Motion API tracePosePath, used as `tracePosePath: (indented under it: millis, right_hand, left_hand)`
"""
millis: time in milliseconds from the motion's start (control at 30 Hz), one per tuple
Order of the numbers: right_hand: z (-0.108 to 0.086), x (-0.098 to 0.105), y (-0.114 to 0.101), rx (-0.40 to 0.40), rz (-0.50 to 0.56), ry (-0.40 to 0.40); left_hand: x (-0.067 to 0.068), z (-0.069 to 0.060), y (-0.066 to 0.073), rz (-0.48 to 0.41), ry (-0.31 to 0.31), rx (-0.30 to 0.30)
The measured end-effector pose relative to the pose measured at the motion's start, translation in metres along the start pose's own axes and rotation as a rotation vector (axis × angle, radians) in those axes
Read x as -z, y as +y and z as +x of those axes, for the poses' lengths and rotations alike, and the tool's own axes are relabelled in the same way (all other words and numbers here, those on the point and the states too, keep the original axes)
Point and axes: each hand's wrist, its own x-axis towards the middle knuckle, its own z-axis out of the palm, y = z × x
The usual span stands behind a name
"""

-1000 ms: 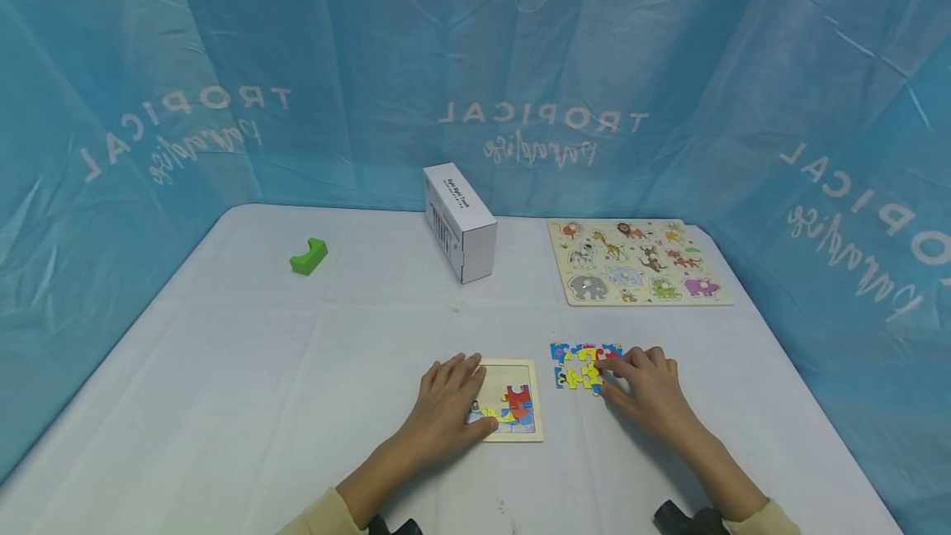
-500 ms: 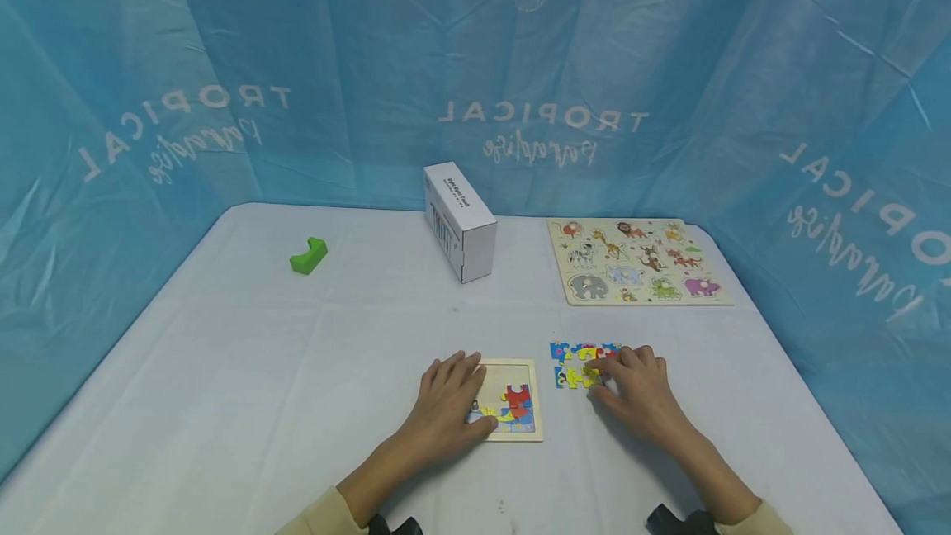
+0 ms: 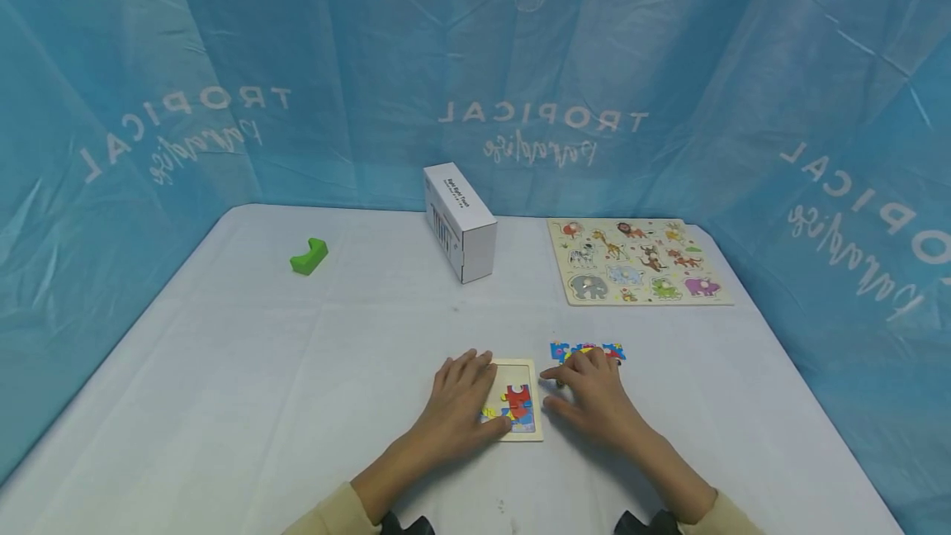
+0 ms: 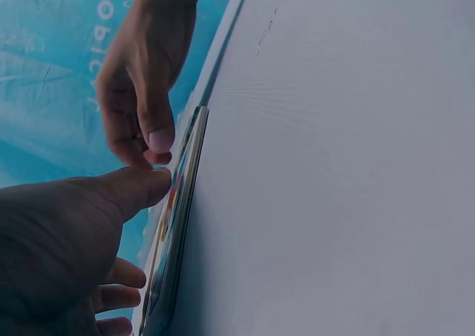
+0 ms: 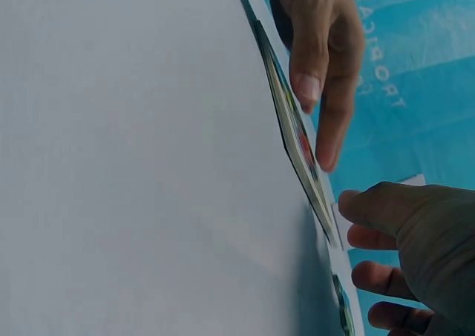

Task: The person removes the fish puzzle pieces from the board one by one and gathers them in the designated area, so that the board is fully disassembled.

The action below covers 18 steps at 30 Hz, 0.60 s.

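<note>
Across the white table (image 3: 223, 370), the animal board (image 3: 631, 264) lies far right, with the white box (image 3: 478, 250) to its left. Nearer, your left hand (image 3: 462, 407) spreads over the left part of the puzzle frame (image 3: 538, 403), fingers extended; your right hand (image 3: 594, 395), well clear of it, hangs just beside the frame's right edge, thumb and forefinger tips apart, though whether it holds anything can't be told. Filling the frame seems the step in hand: pieces, one of them a red piece (image 3: 518, 403), sit in its near-right part. Next likely calls for lining up a piece while your left hand steadies. Against half a second ago, your right hand has come left from the loose pieces (image 3: 613, 351); your left has slid slightly right.
</note>
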Motion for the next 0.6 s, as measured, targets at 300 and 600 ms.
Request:
tracePosePath:
  millis: [300, 600]
  right_hand:
    - [0.008, -0.003, -0.015, 0.004, 0.034, -0.043]
    - [0.009, -0.007, -0.016, 0.009, 0.012, -0.066]
  left_hand:
    - [-0.004, 0.004, 0.003, -0.008, -0.01, -0.006]
    - [-0.007, 0.004, 0.005, 0.028, -0.031, 0.018]
